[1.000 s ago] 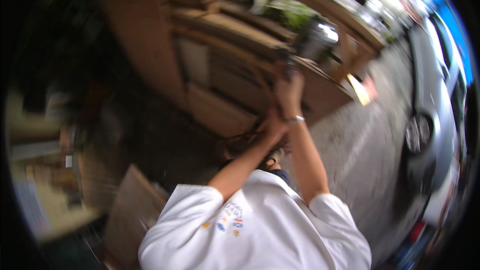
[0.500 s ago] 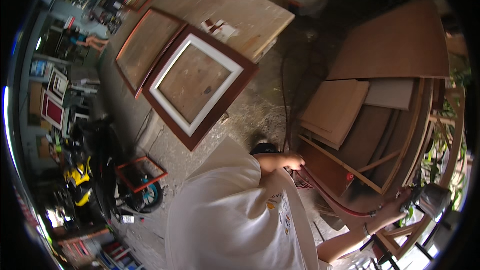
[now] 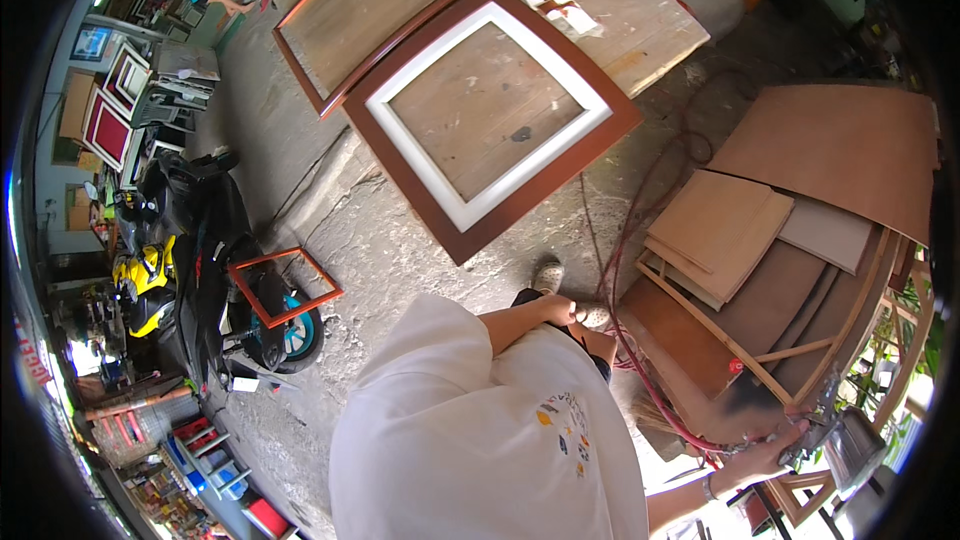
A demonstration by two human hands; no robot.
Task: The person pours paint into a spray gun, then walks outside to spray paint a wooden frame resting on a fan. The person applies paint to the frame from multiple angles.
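Rn R hand (image 3: 768, 456) wrapped round spray gun (image 3: 854, 450); can't tell L hand (image 3: 560, 310) grip/contents.

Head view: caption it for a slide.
The right hand holds a spray gun, a red hose running toward it, boards and a brown frame nearby.

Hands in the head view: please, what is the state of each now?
Left hand: open or closed, cannot be told.
Right hand: holding a spray gun.

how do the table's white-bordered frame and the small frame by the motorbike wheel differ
The white-bordered frame is brown with white inner edge; the small frame is plain orange-brown. The white-bordered frame lies on the table; the small frame is by the motorbike wheel. Both have open centres.
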